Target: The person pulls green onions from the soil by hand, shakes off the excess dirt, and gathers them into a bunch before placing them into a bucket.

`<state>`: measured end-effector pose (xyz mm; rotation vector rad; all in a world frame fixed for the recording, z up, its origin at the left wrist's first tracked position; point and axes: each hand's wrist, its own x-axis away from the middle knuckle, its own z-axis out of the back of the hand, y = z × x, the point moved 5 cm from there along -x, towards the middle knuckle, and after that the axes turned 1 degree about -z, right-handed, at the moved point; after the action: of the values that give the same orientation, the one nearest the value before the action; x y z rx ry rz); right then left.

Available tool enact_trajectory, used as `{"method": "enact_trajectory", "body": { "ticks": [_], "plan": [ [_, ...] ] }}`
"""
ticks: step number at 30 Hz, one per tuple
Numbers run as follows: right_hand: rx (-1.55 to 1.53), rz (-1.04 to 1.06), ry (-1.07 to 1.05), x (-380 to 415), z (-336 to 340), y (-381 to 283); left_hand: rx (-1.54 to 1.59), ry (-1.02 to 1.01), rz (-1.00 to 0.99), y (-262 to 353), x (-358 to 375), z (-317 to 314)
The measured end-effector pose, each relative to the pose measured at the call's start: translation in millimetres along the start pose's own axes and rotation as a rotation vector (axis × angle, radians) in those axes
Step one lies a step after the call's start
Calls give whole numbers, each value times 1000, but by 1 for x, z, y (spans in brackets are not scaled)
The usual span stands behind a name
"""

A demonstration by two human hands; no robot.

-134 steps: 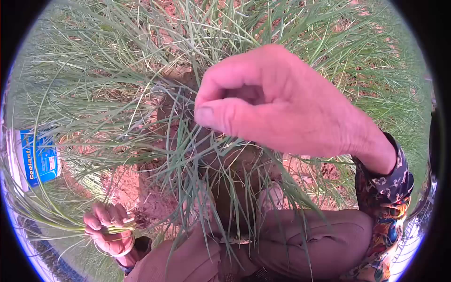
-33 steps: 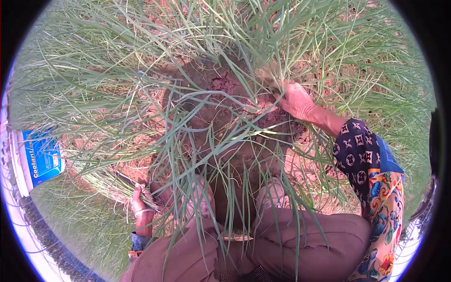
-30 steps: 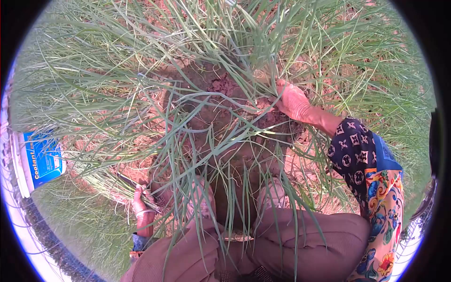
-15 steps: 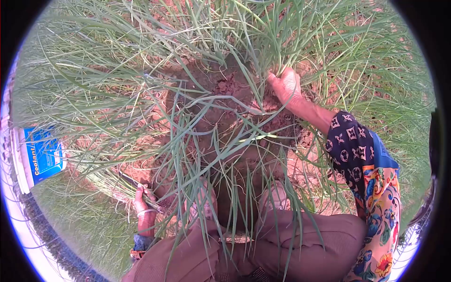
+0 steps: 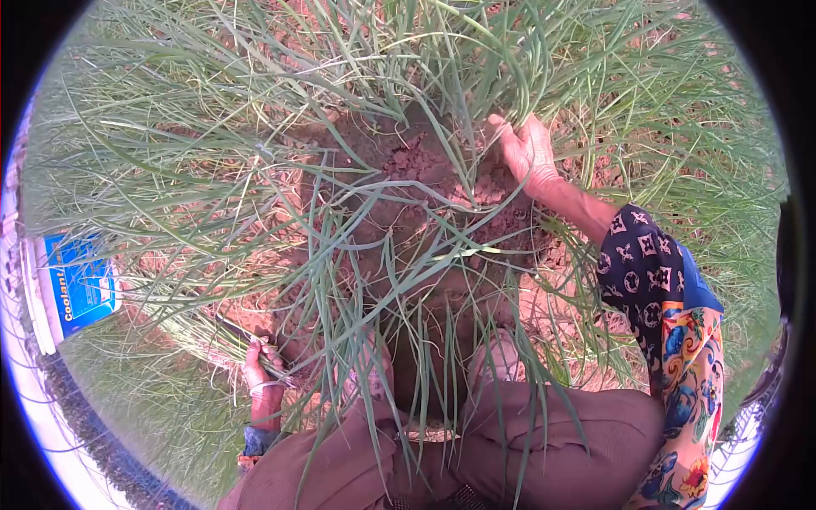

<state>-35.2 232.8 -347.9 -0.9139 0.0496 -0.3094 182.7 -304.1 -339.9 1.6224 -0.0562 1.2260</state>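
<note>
At the lower left my left hand (image 5: pixel 259 367) is closed round a bunch of pulled green onion seedlings (image 5: pixel 208 340), their thin leaves pointing up and left. A thin dark strip (image 5: pixel 234 325) lies along the bunch near my fingers; its kind is not clear. My right hand (image 5: pixel 529 157) reaches to the upper right and curls round the lower part of standing green onion plants (image 5: pixel 518 81). Its fingertips are partly hidden by leaves. Between the hands lies bare brown soil (image 5: pixel 416 157), with long loose leaves (image 5: pixel 374 297) hanging across it.
A white and blue coolant bucket (image 5: pixel 81 285) stands at the far left among the plants. Dense green onion rows surround the bare patch. My shoes (image 5: pixel 497 361) and bent knees (image 5: pixel 561 425) are at the bottom, partly covered by drooping leaves.
My right hand has shifted slightly right and up, and the leaves by it have bent along. My left hand with its bunch is nearly still.
</note>
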Motion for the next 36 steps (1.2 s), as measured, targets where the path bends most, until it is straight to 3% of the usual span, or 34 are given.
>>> {"method": "enact_trajectory", "body": {
  "ticks": [1,4,6,11,15,19,20,23,24,25,27,28,29,30,31,33,34,35,36],
  "plan": [
    [14,68,47,-3,3,-2,-9,-9,2,0,0,-1],
    [165,-33,-93,-5,-4,-2,-28,-21,-25,5,-2,-3],
    [133,5,-155,-13,-13,-5,-31,-85,-40,2,-6,1],
    [390,264,-106,-22,-25,-18,-6,7,-32,6,2,-7],
    [368,303,-244,-22,-26,-19,16,-45,-25,9,8,-13],
    [-33,160,-122,-22,-23,-8,-14,-102,-9,10,6,-14],
    [-161,-73,-227,-23,-20,3,-13,-85,-16,10,5,-13],
    [-481,-374,-424,-32,6,-13,27,-92,-10,7,6,-14],
    [-793,-382,-554,-25,15,-28,38,-104,-16,7,6,-15],
    [-854,-417,-658,-25,22,-25,48,-117,-24,7,7,-16],
    [412,133,-365,-47,48,-15,13,-125,-92,11,6,-16],
    [330,94,-188,-50,70,-31,8,-111,-131,17,8,-16],
    [164,-131,-250,-58,90,-43,6,-86,-167,22,14,-15],
    [-57,-132,-221,-66,103,-53,32,-259,-128,36,35,-36],
    [-115,-99,-176,-59,121,-90,184,-93,-212,47,45,-45],
    [-173,101,-173,-42,135,-158,109,-266,-291,79,77,-71],
    [-458,72,-152,-54,140,-163,170,-317,-360,92,97,-92],
    [-346,179,-170,-44,138,-185,153,-602,-362,101,102,-105],
    [-229,278,-188,-24,128,-218,149,-685,-409,110,113,-120]
  ]
}}
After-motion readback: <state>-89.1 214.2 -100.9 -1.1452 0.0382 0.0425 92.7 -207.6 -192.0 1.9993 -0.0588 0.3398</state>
